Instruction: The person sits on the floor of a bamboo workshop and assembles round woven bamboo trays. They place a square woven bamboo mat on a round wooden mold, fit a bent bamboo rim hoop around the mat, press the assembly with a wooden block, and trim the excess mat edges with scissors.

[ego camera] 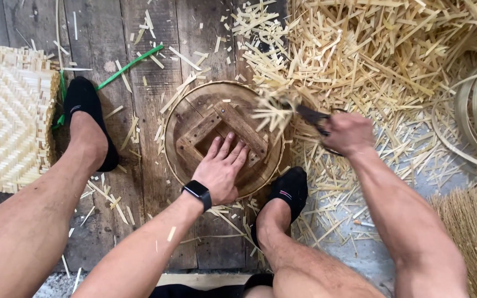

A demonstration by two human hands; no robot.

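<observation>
Heaps of bamboo offcuts (371, 60) around the round wooden form (222, 138) on the floor. Left hand (222, 171) flat and open, pinning it. Right hand (349, 132) closed on dark shears (311, 116) at the rim. Risk: blades slip, nick the splayed fingers (233, 150).

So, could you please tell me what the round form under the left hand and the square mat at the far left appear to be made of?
The round form looks like bare, worn wood: visible grain and nailed cross battens. The square mat seems woven from pale split bamboo or similar strips, unfinished, with a herringbone pattern and ragged cut ends.
</observation>
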